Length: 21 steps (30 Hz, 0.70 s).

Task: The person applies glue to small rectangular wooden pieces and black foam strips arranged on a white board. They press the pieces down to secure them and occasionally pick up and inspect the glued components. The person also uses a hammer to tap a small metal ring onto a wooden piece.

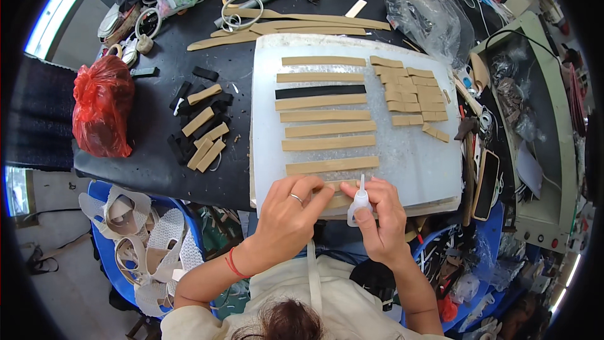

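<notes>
Black-covered table [151,173] fills the middle of a cluttered workroom, and at its left end sits a knotted red plastic bag [104,110]. Below that edge stands a blue tub [111,258] heaped with pale, perforated cut pieces [170,233]. Next comes a loose pile of short tan and black pieces [201,123], with tan bands [286,24] lying lengthwise beyond it at the back. A white board [264,119] carries a column of tan strips [327,116], with one black strip [314,92] third from the far end. At the board's near edge the left hand [286,208] bends over the nearest tan strip [343,184], fingertips bunched at it; whether they pinch it or only press it, I cannot tell. Just beside, the right hand [380,220] grasps a small white bottle [360,204] between thumb and fingers, its thin nozzle pointing up. Further right on the board, short tan pieces [409,91] lie in close rows, a crumpled clear bag [431,16] beyond them. Past the board are a dark phone [486,186] and a grey-green metal cabinet [538,217].
</notes>
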Tool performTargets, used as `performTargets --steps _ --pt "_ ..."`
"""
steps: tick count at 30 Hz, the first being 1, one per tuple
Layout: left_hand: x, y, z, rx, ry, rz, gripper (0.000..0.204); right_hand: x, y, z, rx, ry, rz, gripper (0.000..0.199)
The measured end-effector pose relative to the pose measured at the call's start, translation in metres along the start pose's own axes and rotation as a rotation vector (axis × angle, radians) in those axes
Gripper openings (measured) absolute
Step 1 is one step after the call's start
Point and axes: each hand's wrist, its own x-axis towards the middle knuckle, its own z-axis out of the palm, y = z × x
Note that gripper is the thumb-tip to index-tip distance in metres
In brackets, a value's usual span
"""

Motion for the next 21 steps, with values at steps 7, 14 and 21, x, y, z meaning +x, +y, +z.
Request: performTargets --steps 7,14,21 --pt "-0.018 0.008 -0.009 0.098 0.188 -0.291 0.036 -0.004 0.009 -0.005 -0.112 0.256 0.239 0.026" --pt "-0.029 0.018 0.0 0.15 0.06 -0.315 0.043 -0.003 0.013 0.0 -0.242 0.232 0.127 0.029" --pt "-0.011 0.016 -0.002 -0.107 0.17 -0.137 0.045 0.011 0.007 0.003 0.016 0.211 0.026 0.03"
